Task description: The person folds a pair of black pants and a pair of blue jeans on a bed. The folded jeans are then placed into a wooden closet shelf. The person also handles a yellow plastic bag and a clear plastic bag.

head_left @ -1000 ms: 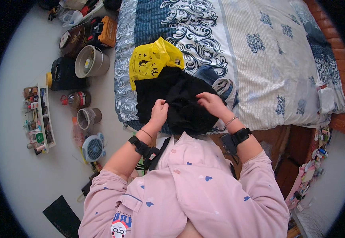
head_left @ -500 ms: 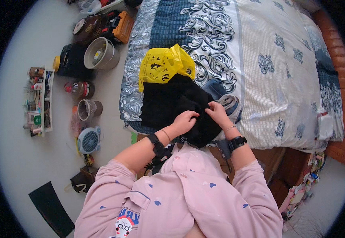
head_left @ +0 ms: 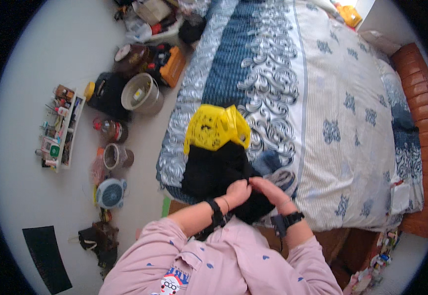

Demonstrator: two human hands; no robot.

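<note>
Where the soft black cloth (head_left: 209,169) lies: near edge of the white-and-blue patterned bed (head_left: 371,162), both hands at its right side.
Left hand (head_left: 238,192): narrow grip, fingers curled against the cloth; can't tell if fabric is pinched.
Right hand (head_left: 269,191): fingers straighter and together, tips just beside the left's; can't tell if it holds cloth.
Bag: printed yellow plastic (head_left: 216,129), touching the cloth's far edge.
Denim: crumpled blue piece (head_left: 267,161), right of the cloth.
</note>
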